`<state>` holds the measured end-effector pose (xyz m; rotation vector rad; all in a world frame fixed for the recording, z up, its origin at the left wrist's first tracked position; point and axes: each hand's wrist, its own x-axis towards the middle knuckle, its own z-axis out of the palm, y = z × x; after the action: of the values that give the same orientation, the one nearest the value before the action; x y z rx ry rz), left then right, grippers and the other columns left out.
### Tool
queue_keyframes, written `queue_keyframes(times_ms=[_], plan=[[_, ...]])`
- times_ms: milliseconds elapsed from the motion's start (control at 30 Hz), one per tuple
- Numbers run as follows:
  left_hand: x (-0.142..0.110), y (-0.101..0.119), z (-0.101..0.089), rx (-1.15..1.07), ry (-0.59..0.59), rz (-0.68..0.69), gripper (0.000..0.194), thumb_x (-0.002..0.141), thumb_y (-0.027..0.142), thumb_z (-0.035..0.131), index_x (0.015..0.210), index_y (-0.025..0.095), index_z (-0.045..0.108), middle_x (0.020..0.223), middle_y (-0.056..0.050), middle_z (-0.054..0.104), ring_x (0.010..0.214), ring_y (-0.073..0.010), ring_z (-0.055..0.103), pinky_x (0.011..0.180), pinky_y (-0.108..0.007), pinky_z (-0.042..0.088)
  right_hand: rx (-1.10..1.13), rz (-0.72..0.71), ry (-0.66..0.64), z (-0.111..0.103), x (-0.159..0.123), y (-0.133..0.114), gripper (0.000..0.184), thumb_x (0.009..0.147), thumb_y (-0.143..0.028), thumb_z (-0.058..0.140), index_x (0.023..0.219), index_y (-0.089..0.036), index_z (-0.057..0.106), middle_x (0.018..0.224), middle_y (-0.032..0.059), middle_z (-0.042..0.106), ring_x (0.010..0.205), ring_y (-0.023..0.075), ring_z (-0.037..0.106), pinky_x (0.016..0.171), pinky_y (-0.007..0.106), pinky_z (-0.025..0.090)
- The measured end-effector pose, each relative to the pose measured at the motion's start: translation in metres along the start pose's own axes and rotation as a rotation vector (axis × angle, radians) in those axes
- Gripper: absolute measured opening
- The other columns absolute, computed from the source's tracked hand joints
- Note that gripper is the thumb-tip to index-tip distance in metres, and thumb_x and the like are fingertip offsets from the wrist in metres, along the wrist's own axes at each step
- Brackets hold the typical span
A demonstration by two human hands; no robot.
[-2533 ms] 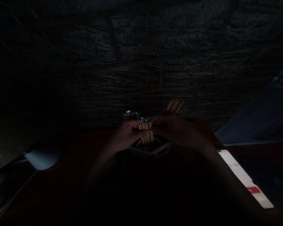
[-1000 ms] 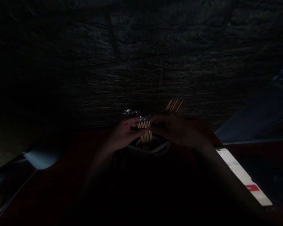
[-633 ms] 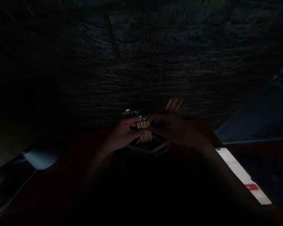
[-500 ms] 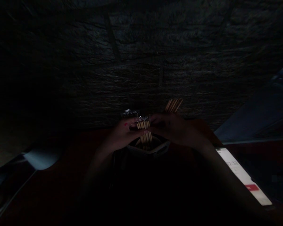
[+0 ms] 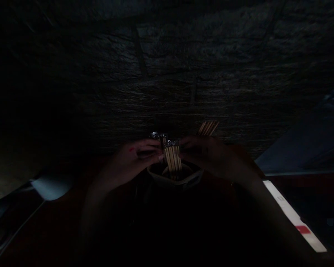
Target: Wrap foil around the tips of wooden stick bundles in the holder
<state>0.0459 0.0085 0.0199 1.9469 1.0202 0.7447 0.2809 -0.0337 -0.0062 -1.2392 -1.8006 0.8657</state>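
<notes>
A bundle of thin wooden sticks [image 5: 172,160], much like chopsticks, stands nearly upright with shiny foil [image 5: 172,142] around its top. Its lower end reaches into a dark-walled container [image 5: 180,184] with a pale rim. My right hand [image 5: 208,154] grips the bundle's right edge between thumb and fingers. My left hand [image 5: 130,159] is at the left, thumb and fingers apart, its tips close beside the bundle. Behind those tips is a second foil-topped bundle [image 5: 161,138], partly hidden. More bare sticks [image 5: 208,128] fan out beyond my right hand. Darkness hides the finer detail.
A lit phone [image 5: 292,213] lies at the right beside my forearm. At the left are a pale lampshade-like object [image 5: 52,187] and a thin cord [image 5: 19,228]. A dark textured wall [image 5: 167,85] rises behind the reddish table [image 5: 91,167].
My left hand has drawn away to the left from the foil-topped sticks, its fingers parting. More of the sticks' length shows. My right hand stays at their right side. The view has shifted slightly.
</notes>
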Motion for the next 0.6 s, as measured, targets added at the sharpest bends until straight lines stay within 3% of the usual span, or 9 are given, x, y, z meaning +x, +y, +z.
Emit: queue_keyframes(times_ms=[167, 300, 433, 600], plan=[[-0.007, 0.003, -0.018, 0.115, 0.143, 0.046, 0.02, 0.081, 0.033, 0.074, 0.098, 0.023, 0.075, 0.107, -0.003, 0.077, 0.102, -0.0225, 0.071, 0.09, -0.033, 0.059, 0.011, 0.002, 0.035, -0.003, -0.005, -0.003, 0.025, 0.087, -0.03, 0.068, 0.112, -0.027, 0.069, 0.107, 0.0041, 0.076, 0.097, 0.0231, 0.072, 0.083, 0.036, 0.058], [-0.008, 0.004, -0.021, 0.134, 0.243, 0.034, 0.02, 0.079, 0.034, 0.076, 0.096, 0.023, 0.074, 0.1, -0.002, 0.077, 0.095, -0.0208, 0.072, 0.086, -0.03, 0.058, -0.001, 0.02, 0.064, -0.003, -0.007, -0.009, 0.023, 0.087, -0.031, 0.068, 0.11, -0.027, 0.07, 0.11, 0.0045, 0.075, 0.097, 0.0237, 0.072, 0.083, 0.037, 0.058], [-0.003, 0.003, -0.006, 0.068, 0.15, 0.06, 0.024, 0.082, 0.031, 0.074, 0.103, 0.021, 0.071, 0.106, -0.003, 0.076, 0.101, -0.0194, 0.07, 0.089, -0.029, 0.057, -0.003, -0.025, 0.057, 0.002, -0.002, -0.008, 0.022, 0.084, -0.025, 0.07, 0.106, -0.026, 0.069, 0.116, 0.0046, 0.073, 0.1, 0.0232, 0.07, 0.084, 0.036, 0.057], [0.004, -0.002, 0.014, -0.043, 0.0, 0.068, 0.031, 0.082, 0.025, 0.073, 0.111, 0.019, 0.066, 0.113, -0.005, 0.074, 0.103, -0.0196, 0.071, 0.089, -0.03, 0.057, 0.017, -0.007, 0.004, 0.011, 0.006, 0.004, 0.026, 0.086, -0.027, 0.068, 0.112, -0.024, 0.066, 0.107, 0.0048, 0.075, 0.095, 0.0215, 0.071, 0.082, 0.035, 0.056]])
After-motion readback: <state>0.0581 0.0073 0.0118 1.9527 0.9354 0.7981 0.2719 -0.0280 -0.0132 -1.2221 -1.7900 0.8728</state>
